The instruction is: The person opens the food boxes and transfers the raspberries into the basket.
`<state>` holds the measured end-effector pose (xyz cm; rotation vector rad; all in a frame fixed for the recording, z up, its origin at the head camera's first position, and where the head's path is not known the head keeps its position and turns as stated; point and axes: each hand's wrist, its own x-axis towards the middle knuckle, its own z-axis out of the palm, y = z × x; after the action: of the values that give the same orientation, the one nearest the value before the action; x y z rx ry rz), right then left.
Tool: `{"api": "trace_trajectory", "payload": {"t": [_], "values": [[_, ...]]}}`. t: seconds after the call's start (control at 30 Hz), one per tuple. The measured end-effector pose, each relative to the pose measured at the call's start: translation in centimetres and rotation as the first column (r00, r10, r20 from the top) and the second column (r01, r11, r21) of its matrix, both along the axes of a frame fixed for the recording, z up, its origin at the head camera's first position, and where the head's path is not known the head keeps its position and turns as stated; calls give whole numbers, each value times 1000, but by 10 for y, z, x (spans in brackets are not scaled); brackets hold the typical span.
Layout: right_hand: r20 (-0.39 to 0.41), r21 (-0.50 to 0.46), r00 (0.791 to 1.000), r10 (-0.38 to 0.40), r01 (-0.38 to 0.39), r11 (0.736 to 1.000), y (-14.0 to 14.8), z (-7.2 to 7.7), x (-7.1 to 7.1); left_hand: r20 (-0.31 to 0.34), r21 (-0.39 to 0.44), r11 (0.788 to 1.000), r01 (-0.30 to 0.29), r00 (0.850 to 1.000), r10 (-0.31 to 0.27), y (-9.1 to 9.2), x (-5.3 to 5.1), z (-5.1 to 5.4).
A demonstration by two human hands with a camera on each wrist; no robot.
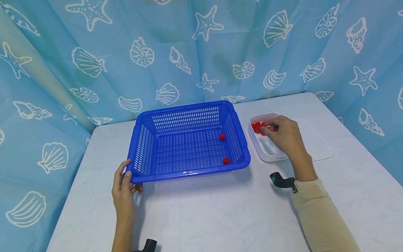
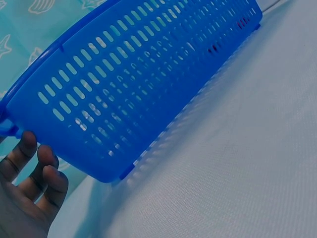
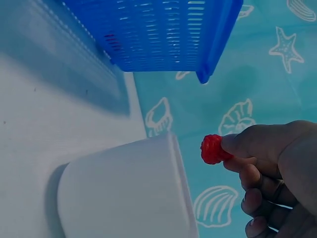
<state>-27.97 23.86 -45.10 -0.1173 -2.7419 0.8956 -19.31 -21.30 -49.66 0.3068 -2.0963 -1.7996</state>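
A blue plastic basket [image 1: 189, 173] with slotted walls stands on the table. My left hand [image 1: 123, 189] grips its near left corner, thumb at the rim; in the left wrist view its fingers [image 2: 52, 183] lie by the outer wall. Two red berries [image 1: 222, 137] lie inside the basket, towards its right side. Over a white container [image 1: 267, 157] to the right, my right hand [image 1: 284, 134] pinches a small bumpy red berry [image 3: 213, 149], which looks like a raspberry. Several more red berries [image 1: 256, 127] sit at the container's far end, partly hidden by the hand.
Beside the white container, on its right, lies a flat translucent lid [image 1: 318, 143]. A white cloth [image 1: 201, 213] covers the table. Behind it hangs a blue curtain [image 1: 189, 42] printed with shells and starfish.
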Motion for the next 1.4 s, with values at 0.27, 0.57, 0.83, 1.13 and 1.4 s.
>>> {"api": "trace_trajectory", "payload": {"t": [0.27,0.57,0.83,1.13,1.4], "values": [[-43,-13,999,19,-20,1000,-2,8,6,-6,8,1000,6,1000,-6,0,0,0],[-113,-4,993,40,-40,999,-8,21,14,-11,7,1000,5,1000,-5,0,0,0],[-176,6,983,55,-55,998,-15,31,21,-8,0,1000,6,1000,-6,-1,0,-1],[-216,-4,971,103,-107,994,-24,39,28,-10,4,1000,11,1000,-11,-1,1,-1],[-255,2,956,142,-146,989,-31,43,32,-19,13,1000,12,1000,-12,-1,0,-2]]}}
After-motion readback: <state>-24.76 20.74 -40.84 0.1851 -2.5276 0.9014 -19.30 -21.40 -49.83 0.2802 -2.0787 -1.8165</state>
